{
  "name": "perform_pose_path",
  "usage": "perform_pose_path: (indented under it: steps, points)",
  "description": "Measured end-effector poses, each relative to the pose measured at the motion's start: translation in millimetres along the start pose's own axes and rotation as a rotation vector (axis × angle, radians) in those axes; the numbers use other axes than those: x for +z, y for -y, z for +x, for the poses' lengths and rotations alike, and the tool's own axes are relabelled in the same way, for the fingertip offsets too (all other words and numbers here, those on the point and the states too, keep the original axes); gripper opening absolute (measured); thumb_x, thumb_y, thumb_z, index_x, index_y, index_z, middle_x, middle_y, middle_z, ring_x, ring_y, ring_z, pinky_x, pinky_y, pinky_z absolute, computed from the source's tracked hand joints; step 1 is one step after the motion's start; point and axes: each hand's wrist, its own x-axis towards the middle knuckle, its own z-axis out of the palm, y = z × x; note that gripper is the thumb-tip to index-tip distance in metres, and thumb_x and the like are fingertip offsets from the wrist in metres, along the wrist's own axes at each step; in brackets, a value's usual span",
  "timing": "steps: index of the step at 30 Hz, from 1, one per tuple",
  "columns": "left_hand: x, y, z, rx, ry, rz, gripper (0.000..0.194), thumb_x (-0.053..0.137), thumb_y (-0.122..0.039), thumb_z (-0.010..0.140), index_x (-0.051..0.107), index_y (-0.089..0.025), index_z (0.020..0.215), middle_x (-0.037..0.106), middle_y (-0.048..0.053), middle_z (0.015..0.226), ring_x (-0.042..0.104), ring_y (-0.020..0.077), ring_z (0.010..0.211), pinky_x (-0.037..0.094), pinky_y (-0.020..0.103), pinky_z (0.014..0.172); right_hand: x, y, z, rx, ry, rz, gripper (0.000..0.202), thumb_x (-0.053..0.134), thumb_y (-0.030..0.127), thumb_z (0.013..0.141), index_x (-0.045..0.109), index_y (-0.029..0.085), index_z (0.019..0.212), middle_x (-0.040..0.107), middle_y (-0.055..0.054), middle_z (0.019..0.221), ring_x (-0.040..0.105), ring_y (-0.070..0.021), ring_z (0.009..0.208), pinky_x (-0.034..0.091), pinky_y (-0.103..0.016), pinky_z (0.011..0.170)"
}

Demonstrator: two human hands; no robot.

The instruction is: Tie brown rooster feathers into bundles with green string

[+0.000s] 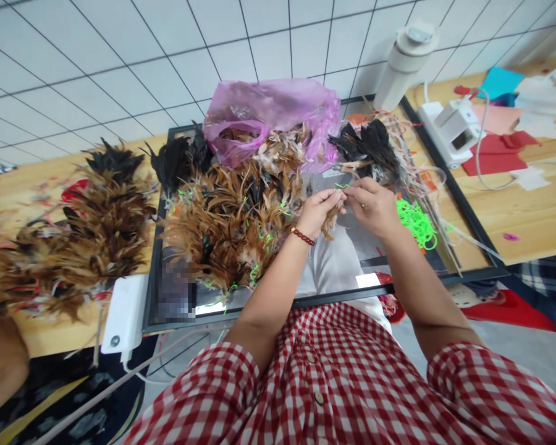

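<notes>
My left hand [321, 210], with a braided bracelet [302, 235] at the wrist, pinches a small bunch of brown feathers [332, 224] by its pale quill ends. Right against it, my right hand [373, 204] has its fingertips closed at the same quill ends, with a bit of green tie [341, 185] showing just above. Whatever lies between the right fingertips is too small to make out. Left of my hands spreads a large heap of brown feathers [231, 222], several bunches bound with green ties. Black feathers [370, 147] lie beyond my right hand.
A pink plastic bag [278, 102] with feathers stands at the back of the glass-topped frame [287, 303]. Green bands [416, 224] lie at right. A white bottle [405, 65], power strip [445, 133] and power bank [125, 314] surround it. Another person's arm [2, 364] is at far left.
</notes>
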Motion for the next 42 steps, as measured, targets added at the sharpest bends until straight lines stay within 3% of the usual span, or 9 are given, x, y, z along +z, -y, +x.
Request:
perform_pose_path:
  steps: [4, 11, 14, 18, 23, 26, 33, 38, 42]
  points:
    - [-2.5, 2, 1, 0.009, 0.008, 0.009, 0.022, 0.079, -0.035, 0.087, 0.071, -0.016, 0.079, 0.065, -0.003, 0.058, 0.054, 0.0058, 0.046, 0.035, 0.018, 0.043, -3, -4, -1, -0.002, 0.006, 0.105, 0.033, 0.051, 0.023, 0.097, 0.079, 0.025, 0.114, 0.079, -0.011, 0.106, 0.075, -0.0238, 0.096, 0.057, -0.036, 0.081]
    - [-5.0, 11, 7, 0.297, -0.049, 0.174, 0.017, 0.079, -0.033, 0.086, 0.076, -0.019, 0.076, 0.07, -0.002, 0.065, 0.057, 0.0058, 0.056, 0.044, 0.018, 0.059, 0, -3, -4, 0.095, -0.024, 0.008, 0.027, 0.058, 0.039, 0.098, 0.081, 0.026, 0.098, 0.08, -0.007, 0.088, 0.074, -0.0228, 0.081, 0.053, -0.033, 0.07]
    - [-5.6, 8, 6, 0.183, -0.076, 0.136, 0.02, 0.074, -0.035, 0.09, 0.074, -0.018, 0.081, 0.063, -0.004, 0.055, 0.047, 0.0052, 0.047, 0.035, 0.018, 0.048, -6, -4, -3, 0.125, -0.013, -0.033, 0.028, 0.055, 0.038, 0.099, 0.081, 0.025, 0.098, 0.079, -0.008, 0.09, 0.074, -0.0236, 0.083, 0.052, -0.034, 0.071]
    - [-5.9, -2, 2, 0.064, -0.127, -0.046, 0.021, 0.075, -0.033, 0.091, 0.069, -0.017, 0.079, 0.059, -0.005, 0.057, 0.05, 0.0041, 0.046, 0.032, 0.016, 0.043, -13, -12, 0, 0.265, -0.062, 0.088, 0.028, 0.053, 0.034, 0.098, 0.079, 0.024, 0.104, 0.079, -0.01, 0.096, 0.074, -0.0248, 0.087, 0.056, -0.038, 0.078]
    - [-4.0, -2, 1, 0.118, -0.01, -0.05, 0.017, 0.082, -0.026, 0.083, 0.072, -0.015, 0.075, 0.078, 0.004, 0.104, 0.059, 0.0013, 0.053, 0.041, 0.016, 0.047, -9, -10, 1, 0.423, -0.04, 0.639, 0.029, 0.062, 0.046, 0.093, 0.073, 0.025, 0.11, 0.078, -0.004, 0.087, 0.066, -0.0175, 0.061, 0.057, -0.034, 0.062]
    - [-2.1, 8, 3, 0.139, 0.059, 0.065, 0.018, 0.085, -0.028, 0.079, 0.075, -0.015, 0.072, 0.076, 0.007, 0.125, 0.061, 0.0004, 0.056, 0.051, 0.018, 0.058, -5, -1, 2, 0.411, 0.024, 0.737, 0.028, 0.067, 0.046, 0.089, 0.074, 0.024, 0.106, 0.08, -0.004, 0.089, 0.066, -0.0155, 0.062, 0.057, -0.032, 0.061]
    - [-5.4, 25, 13, 0.326, 0.002, 0.25, 0.017, 0.08, -0.031, 0.084, 0.08, -0.017, 0.073, 0.079, 0.006, 0.104, 0.065, 0.0059, 0.063, 0.056, 0.021, 0.064, -4, 2, -2, 0.393, 0.059, 0.719, 0.034, 0.067, 0.038, 0.088, 0.076, 0.022, 0.116, 0.081, -0.003, 0.088, 0.068, -0.0143, 0.06, 0.059, -0.032, 0.064]
    - [-7.6, 28, 15, 0.511, -0.072, 0.442, 0.017, 0.076, -0.029, 0.085, 0.08, -0.017, 0.073, 0.079, 0.008, 0.093, 0.068, 0.0132, 0.075, 0.056, 0.024, 0.063, -8, -2, -4, 0.385, 0.034, 0.645, 0.031, 0.075, 0.036, 0.084, 0.081, 0.02, 0.109, 0.084, -0.006, 0.096, 0.079, -0.0214, 0.085, 0.064, -0.037, 0.083]
    - [-3.5, 27, 11, 0.601, -0.111, 0.452, 0.024, 0.075, -0.032, 0.087, 0.078, -0.019, 0.068, 0.08, 0.008, 0.094, 0.07, 0.0142, 0.08, 0.058, 0.026, 0.072, -18, -9, -4, 0.403, 0.044, 0.562, 0.026, 0.075, 0.034, 0.083, 0.084, 0.021, 0.102, 0.084, -0.005, 0.09, 0.078, -0.022, 0.08, 0.061, -0.035, 0.079]
